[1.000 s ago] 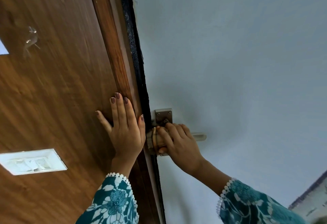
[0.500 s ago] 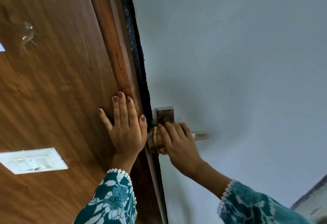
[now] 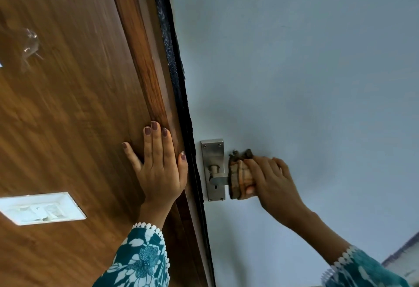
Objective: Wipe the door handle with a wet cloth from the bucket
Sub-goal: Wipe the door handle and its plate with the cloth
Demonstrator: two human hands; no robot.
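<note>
A silver lever door handle point(image 3: 218, 180) on a steel backplate point(image 3: 213, 150) sits on the pale blue door face, just right of the dark door edge. My right hand point(image 3: 273, 181) is closed around a bunched brown striped cloth point(image 3: 238, 179), which wraps the outer part of the lever. Only the lever's base and pivot show; its tip is hidden under the cloth and hand. My left hand point(image 3: 159, 166) lies flat with fingers spread on the wooden panel point(image 3: 74, 116), beside the door edge. No bucket is in view.
A white switch plate point(image 3: 40, 208) is mounted on the wooden panel at lower left. A clear hook point(image 3: 30, 45) sticks to the wood at upper left. A black strip point(image 3: 179, 96) runs along the door edge. Floor tiles show at the bottom right corner.
My right hand has slid the cloth outward along the lever, away from the backplate, which now shows fully. The left hand stays pressed on the wood.
</note>
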